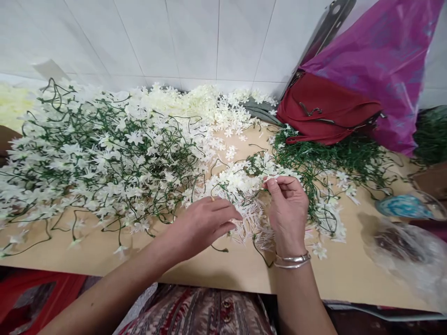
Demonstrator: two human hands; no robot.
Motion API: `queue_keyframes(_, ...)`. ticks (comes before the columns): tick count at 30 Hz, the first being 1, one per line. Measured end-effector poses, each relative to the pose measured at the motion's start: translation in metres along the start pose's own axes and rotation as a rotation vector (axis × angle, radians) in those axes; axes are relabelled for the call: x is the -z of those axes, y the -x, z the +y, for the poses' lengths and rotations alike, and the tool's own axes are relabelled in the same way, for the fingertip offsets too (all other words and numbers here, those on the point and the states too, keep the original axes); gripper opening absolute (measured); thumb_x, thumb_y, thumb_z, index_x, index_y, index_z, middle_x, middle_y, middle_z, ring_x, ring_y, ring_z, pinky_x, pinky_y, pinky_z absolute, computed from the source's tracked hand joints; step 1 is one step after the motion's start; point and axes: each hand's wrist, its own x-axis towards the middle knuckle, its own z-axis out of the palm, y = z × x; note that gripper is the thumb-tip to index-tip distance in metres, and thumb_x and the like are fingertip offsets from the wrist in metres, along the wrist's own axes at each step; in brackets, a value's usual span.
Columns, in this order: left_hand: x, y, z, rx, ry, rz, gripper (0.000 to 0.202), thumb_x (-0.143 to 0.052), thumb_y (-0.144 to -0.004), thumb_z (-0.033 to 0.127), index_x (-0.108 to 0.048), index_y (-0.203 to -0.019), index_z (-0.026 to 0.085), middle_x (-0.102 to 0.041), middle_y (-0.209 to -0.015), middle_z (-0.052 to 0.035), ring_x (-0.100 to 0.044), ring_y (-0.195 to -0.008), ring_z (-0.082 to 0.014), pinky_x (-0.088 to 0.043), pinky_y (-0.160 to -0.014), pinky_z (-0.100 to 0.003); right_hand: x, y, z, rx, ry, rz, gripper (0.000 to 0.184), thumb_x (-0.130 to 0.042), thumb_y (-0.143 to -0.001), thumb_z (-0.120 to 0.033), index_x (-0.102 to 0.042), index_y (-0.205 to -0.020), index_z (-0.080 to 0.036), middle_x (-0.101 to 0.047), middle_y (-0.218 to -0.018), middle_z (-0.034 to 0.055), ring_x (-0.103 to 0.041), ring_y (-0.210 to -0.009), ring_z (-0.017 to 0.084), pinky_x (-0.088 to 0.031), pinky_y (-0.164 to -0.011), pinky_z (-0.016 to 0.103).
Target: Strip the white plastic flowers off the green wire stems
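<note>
A: Containers, far right corner of the counter [349,274]?
B: One dark red soft bag [324,107], metal fittings, contents hidden; one purple plastic bag [377,60], blue printing too indistinct to read.
A: Near right corner?
B: One clear, crumpled plastic bag [405,251], dark contents, unidentifiable.
A: Right hand [288,204]?
B: Two silver-coloured bangles at the wrist. Thumb and index finger pinched together on one small white piece [271,179], raised midway between near and far edges, beside a clump of white artificial blossoms [237,179].
A: Left hand [206,223]?
B: Fingers loosely curved, thumb parted from them, nothing visible between; near thin white plastic stalks [251,221]. Contact: cannot tell.
A: Bulk stock?
B: Large heap of white artificial flowers on green stems [115,158], left end; loose cream blossoms [199,100], far edge; tangled green stems [310,153], before the red bag.
</note>
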Motion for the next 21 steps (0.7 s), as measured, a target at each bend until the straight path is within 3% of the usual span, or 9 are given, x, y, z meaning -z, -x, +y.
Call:
queue_keyframes(5, -0.018, 0.03, 0.004, 0.01, -0.082, -0.071, 0.01, -0.065, -0.1, 0.026, -0.064, -0.108, 0.02, -0.069, -0.108, -0.0042, -0.064, -0.1, -0.0218, -0.047, -0.085, -0.035, -0.003, 0.001, 0.001, 0.022, -0.001, -0.035, 0.02, -0.08, -0.081, -0.032, -0.064, -0.088, -0.022, -0.068, -0.078, -0.002, -0.066, -0.073, 0.015, -0.052, -0.073, 0.03)
queue_keyframes(11, -0.038, 0.053, 0.001, -0.027, -0.141, -0.078, 0.007, -0.066, -0.099, 0.026, -0.064, -0.103, 0.02, -0.066, -0.109, -0.0041, -0.06, -0.097, -0.0225, -0.041, -0.086, -0.036, -0.006, 0.004, 0.0, 0.047, 0.038, -0.075, 0.019, -0.079, -0.082, -0.032, -0.063, -0.088, -0.023, -0.066, -0.076, -0.0028, -0.066, -0.072, 0.016, -0.052, -0.07, 0.03)
queue_keyframes(17, -0.061, 0.053, -0.004, -0.07, -0.271, -0.057, 0.018, -0.049, -0.107, 0.027, -0.062, -0.097, 0.02, -0.067, -0.102, -0.0041, -0.06, -0.096, -0.0227, -0.037, -0.09, -0.04, -0.007, 0.007, -0.004, 0.07, 0.06, -0.109, 0.017, -0.078, -0.083, -0.029, -0.063, -0.088, -0.024, -0.066, -0.078, -0.003, -0.066, -0.072, 0.016, -0.052, -0.07, 0.031)
queue_keyframes(19, -0.061, 0.049, -0.003, -0.086, -0.272, -0.026, 0.019, -0.046, -0.108, 0.026, -0.061, -0.099, 0.019, -0.068, -0.104, -0.0048, -0.062, -0.099, -0.0227, -0.037, -0.093, -0.041, -0.008, 0.009, -0.004, 0.085, 0.062, -0.112, 0.016, -0.078, -0.084, -0.029, -0.064, -0.089, -0.024, -0.066, -0.078, -0.0029, -0.066, -0.072, 0.016, -0.052, -0.07, 0.03)
queue_keyframes(21, -0.054, 0.043, -0.002, -0.073, -0.174, 0.08, 0.018, -0.043, -0.109, 0.024, -0.059, -0.101, 0.019, -0.071, -0.109, -0.005, -0.064, -0.105, -0.0213, -0.038, -0.097, -0.041, -0.009, 0.011, -0.003, 0.1, 0.059, -0.109, 0.017, -0.078, -0.084, -0.03, -0.064, -0.089, -0.024, -0.065, -0.078, -0.0028, -0.065, -0.071, 0.015, -0.052, -0.07, 0.03)
